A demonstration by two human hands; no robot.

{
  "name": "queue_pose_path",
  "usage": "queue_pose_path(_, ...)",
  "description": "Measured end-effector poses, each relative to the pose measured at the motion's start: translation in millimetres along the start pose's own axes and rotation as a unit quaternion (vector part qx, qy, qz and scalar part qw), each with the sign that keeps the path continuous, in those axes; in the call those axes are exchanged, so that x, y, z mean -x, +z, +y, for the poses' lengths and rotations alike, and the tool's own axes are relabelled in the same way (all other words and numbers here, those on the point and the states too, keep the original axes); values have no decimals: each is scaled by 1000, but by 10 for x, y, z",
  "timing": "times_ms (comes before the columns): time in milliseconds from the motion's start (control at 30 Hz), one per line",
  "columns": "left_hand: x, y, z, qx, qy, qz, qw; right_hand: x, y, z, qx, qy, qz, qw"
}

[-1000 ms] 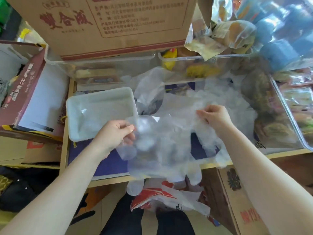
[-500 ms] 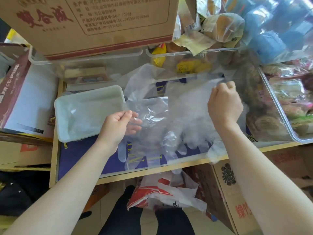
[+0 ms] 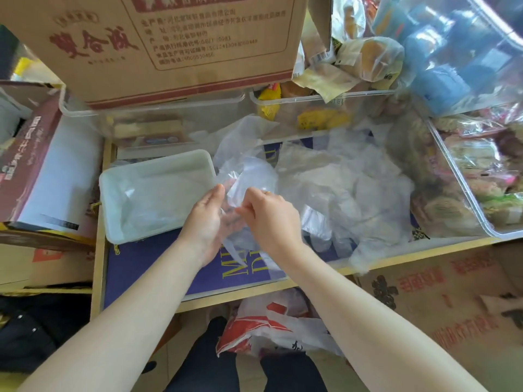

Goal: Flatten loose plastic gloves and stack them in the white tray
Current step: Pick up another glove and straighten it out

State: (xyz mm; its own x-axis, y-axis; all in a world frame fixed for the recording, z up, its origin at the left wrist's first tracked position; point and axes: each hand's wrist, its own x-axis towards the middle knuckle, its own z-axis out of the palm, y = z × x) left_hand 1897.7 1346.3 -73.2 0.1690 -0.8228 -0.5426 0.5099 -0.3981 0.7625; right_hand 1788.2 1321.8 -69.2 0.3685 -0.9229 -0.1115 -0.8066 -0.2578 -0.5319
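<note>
While a large brown cardboard box (image 3: 169, 43) with red printed characters fills the upper part of the view, a wooden-edged counter (image 3: 99, 250) spreads below it, covered by a dark blue mat (image 3: 158, 267) with yellow lettering. Clear plastic bins (image 3: 478, 205) full of wrapped snacks line the far and right sides of the counter. To the left sits a maroon and white carton (image 3: 36, 171). Another cardboard box (image 3: 441, 301) with red print stands below the counter's right end, and a red and white plastic bag (image 3: 271, 329) lies on the floor between the person's dark trouser legs.

On the right half of the mat lies a loose pile of clear plastic gloves (image 3: 351, 193), crumpled and overlapping, with one edge hanging over the counter's front lip. The white tray (image 3: 113, 193) rests on the left part of the mat, just beside the pile; something thin and clear seems to lie inside it, though that is hard to make out.

Both bare forearms reach in from below and meet just right of the tray. The left hand (image 3: 209, 219) cups a bunched clear glove (image 3: 246, 179) from beneath, fingers curled around it. The right hand (image 3: 271, 216), wearing a ring, pinches the same glove from above with its fingertips in a narrow grip.
</note>
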Motion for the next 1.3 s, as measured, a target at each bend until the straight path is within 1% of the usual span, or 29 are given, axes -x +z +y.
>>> queue_pose_path(67, -4, -32, -52, -23, -4, 8, 1000, -21, 79, -16, -126, 64, -12, 990)
queue_pose_path(100, -9, -59, -77, -43, -4, 5, 999, -41, 102, -25, -212, 103, -17, 972)
queue_pose_path(133, -5, -77, -93, -58, -4, -6, 998, -56, 104, -41, -298, 134, -24, 945)
queue_pose_path(200, 6, -124, -105, -67, 1, -29, 997, -66, 91, -48, -449, 170, -54, 876)
queue_pose_path(233, 2, -149, -110, -69, 2, -36, 997, -67, 85, -38, -505, 180, -73, 841)
queue_pose_path(267, -10, -177, -120, -76, 1, -41, 996, -70, 72, -27, -542, 186, -88, 815)
queue_pose_path(300, -22, -202, -126, -91, 9, -48, 995, -73, 57, -9, -555, 189, -100, 804)
queue_pose_path(333, -16, -202, -111, -102, 16, -54, 993, -79, 41, 21, -551, 187, -111, 806)
queue_pose_path(367, -17, -196, -106, -114, 25, -52, 992, -85, 22, 58, -534, 179, -124, 817)
queue_pose_path(433, -43, -171, -96, -146, 31, -28, 988, -88, -25, 134, -505, 151, -158, 835)
queue_pose_path(500, -56, -137, -79, -178, 40, -8, 983, -87, -72, 183, -498, 129, -189, 837)
queue_pose_path(533, -59, -117, -64, -183, 42, -3, 982, -92, -96, 203, -500, 125, -192, 835)
queue_pose_path(600, -82, -103, -51, -172, 36, 15, 984, -113, -127, 250, -529, 138, -174, 819)
queue_pose_path(667, -116, -124, -36, -153, 26, 30, 987, -131, -156, 312, -553, 166, -136, 805)
queue_pose_path(767, -135, -143, 1, -134, 18, 18, 991, -143, -229, 397, -589, 178, -87, 783)
queue_pose_path(800, -140, -150, 14, -137, 18, 16, 990, -143, -263, 406, -590, 169, -76, 786)
queue_pose_path(833, -148, -156, 22, -148, 19, 12, 989, -142, -293, 403, -574, 154, -67, 802)
queue_pose_path(900, -151, -140, 24, -169, 25, 0, 985, -135, -321, 347, -512, 119, -62, 849)
queue_pose_path(1033, -90, -28, 2, -165, 38, -51, 984, -119, -216, 129, -367, 78, -70, 924)
queue_pose_path(1100, -63, -25, 7, -97, 25, -79, 992, -99, -175, 35, -332, 72, -63, 939)
queue_pose_path(1167, -31, -71, 52, -7, 3, -133, 991, -68, -205, -28, -330, 60, -70, 939)
queue_pose_path(1200, -12, -92, 84, -1, 9, -159, 987, -47, -234, -46, -328, 49, -88, 939)
queue_pose_path(1233, 8, -101, 111, -30, 28, -169, 985, -25, -268, -58, -324, 34, -117, 938)
queue_pose_path(1267, 15, -102, 125, -73, 57, -161, 983, 1, -301, -63, -316, 10, -145, 938)
queue_pose_path(1300, 18, -97, 131, -110, 87, -144, 980, 16, -333, -51, -297, -18, -154, 942)
